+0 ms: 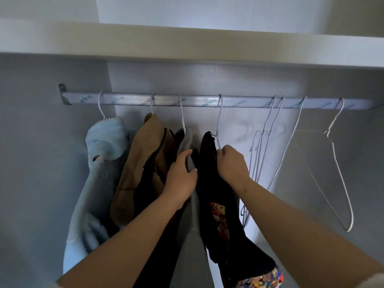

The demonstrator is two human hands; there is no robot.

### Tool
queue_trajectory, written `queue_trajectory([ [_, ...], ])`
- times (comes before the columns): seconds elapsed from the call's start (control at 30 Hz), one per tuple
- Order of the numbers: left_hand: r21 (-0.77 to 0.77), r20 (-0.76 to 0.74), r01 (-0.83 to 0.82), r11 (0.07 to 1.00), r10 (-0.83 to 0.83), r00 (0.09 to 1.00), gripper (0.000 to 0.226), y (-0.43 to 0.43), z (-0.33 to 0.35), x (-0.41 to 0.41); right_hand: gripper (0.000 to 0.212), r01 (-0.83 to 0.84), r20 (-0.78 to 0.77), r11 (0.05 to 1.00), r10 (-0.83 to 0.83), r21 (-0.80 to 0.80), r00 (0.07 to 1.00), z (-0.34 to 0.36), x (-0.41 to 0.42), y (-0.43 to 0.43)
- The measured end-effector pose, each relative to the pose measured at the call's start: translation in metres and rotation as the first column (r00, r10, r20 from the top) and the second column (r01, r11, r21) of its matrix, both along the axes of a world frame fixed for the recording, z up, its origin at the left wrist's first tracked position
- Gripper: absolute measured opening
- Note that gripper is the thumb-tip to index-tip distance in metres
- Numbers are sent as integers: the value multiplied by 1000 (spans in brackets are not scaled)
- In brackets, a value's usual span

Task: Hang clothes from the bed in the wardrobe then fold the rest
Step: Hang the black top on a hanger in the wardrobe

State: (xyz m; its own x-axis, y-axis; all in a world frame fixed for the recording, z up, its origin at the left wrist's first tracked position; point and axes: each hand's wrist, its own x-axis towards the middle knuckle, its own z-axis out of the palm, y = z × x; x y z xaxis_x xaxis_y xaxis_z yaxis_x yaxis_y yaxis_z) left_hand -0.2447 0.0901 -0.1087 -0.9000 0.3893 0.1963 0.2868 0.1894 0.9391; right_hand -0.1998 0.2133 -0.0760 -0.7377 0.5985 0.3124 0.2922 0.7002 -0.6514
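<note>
The pale grey wardrobe (207, 80) opens under a thick white shelf (187, 44). A silver ribbed metal rail with blue lettering (239, 102) runs level from a bracket at the left wall to the right edge of the view.

Four garments hang from the left half of the rail, each with its long axis straight down from its hook, neck up and hem down. Nearest the rail's left end is a light blue fleece garment (104, 163). Next to it hangs a tan jacket with a dark lining (141, 159), then a plain grey garment (193, 246). At about the middle of the rail hangs a black garment with a bright multicoloured print (220, 204). The black one hangs edge-on to the camera, its shoulders running front to back across the rail, and the print shows low down.

The left hand (181, 177) grips the grey garment just below its shoulder, with fingers and thumb curled round the fabric. The right hand (231, 163) holds the black garment at its top. Its fingers are closed tight where the wire arm of the pale wire hanger (218, 121) enters the cloth.

On the rail's right half hang a bunch of bare pale blue wire hangers (268, 142). Near the right end, apart from them, hangs one bare white wire hanger (340, 183).
</note>
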Motion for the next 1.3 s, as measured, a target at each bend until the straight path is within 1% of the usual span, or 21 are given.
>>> queue_trajectory([
  [0.13, 12, 22, -56, 998, 56, 998, 56, -5, -2, 1, 33, -21, -14, 997, 20, -68, 1000, 0, -2, -6],
  [0.23, -8, 33, -50, 999, 51, 998, 56, -7, -2, 5, 24, -34, -20, 993, 32, -110, 999, -2, 2, -7],
  [0.3, -28, 21, -67, 997, 67, 998, 53, -8, -1, 11, 16, -59, -57, 990, 52, -131, 997, -5, 7, -9],
  [0.33, -48, 9, -79, 996, 79, 997, 51, -9, -1, 15, 19, -72, -86, 987, 60, -144, 995, -7, 11, -11],
  [0.4, -105, -42, -109, 989, 105, 994, 49, -11, -1, 24, 30, -100, -141, 978, 75, -182, 987, -12, 20, -15],
  [0.5, -146, -109, -155, 977, 140, 984, 44, -16, 3, 44, 38, -144, -181, 959, 101, -245, 978, -21, 39, -22],
  [0.57, -169, -161, -222, 960, 196, 967, 39, -19, 6, 59, 39, -157, -172, 952, 113, -264, 978, -29, 56, -26],
  [0.63, -259, -267, -335, 906, 266, 926, 34, -23, 10, 79, 36, -158, -171, 942, 110, -295, 979, -34, 76, -30],
  [0.67, -278, -312, -376, 884, 287, 906, 32, -26, 11, 90, 33, -158, -171, 936, 108, -315, 979, -36, 88, -33],
  [0.7, -266, -331, -380, 886, 286, 899, 30, -29, 11, 101, 29, -160, -171, 930, 108, -331, 979, -38, 100, -35],
  [0.73, -232, -328, -342, 911, 258, 909, 27, -31, 11, 114, 24, -161, -169, 925, 107, -345, 980, -41, 114, -37],
  [0.8, -154, -305, -197, 968, 143, 942, 21, -33, 5, 144, 11, -158, -153, 920, 109, -360, 982, -48, 142, -41],
  [0.83, -150, -305, -140, 979, 89, 948, 19, -35, 0, 160, 6, -152, -141, 920, 108, -362, 984, -52, 157, -44],
  [0.87, -164, -301, -104, 981, 51, 952, 18, -36, -6, 176, 5, -145, -131, 919, 104, -367, 986, -58, 174, -48],
  [0.93, -192, -243, -66, 979, 18, 970, 19, -39, -25, 207, 9, -119, -107, 902, 82, -415, 991, -75, 209, -55],
  [1.03, -215, -68, -8, 977, -7, 998, 15, -43, -57, 257, 13, -39, -30, 861, 28, -507, 999, -106, 263, -62],
  [1.1, -236, 68, 38, 971, -23, 997, 13, -45, -77, 284, 10, 27, 55, 850, 2, -525, 998, -126, 296, -66],
  [1.2, -271, 238, 137, 953, -72, 969, 11, -50, -105, 326, 8, 146, 183, 840, -57, -522, 982, -145, 353, -75],
  [1.3, -249, 349, 276, 928, -180, 920, 17, -49, -121, 368, 17, 265, 225, 810, -168, -523, 960, -156, 414, -80],
])
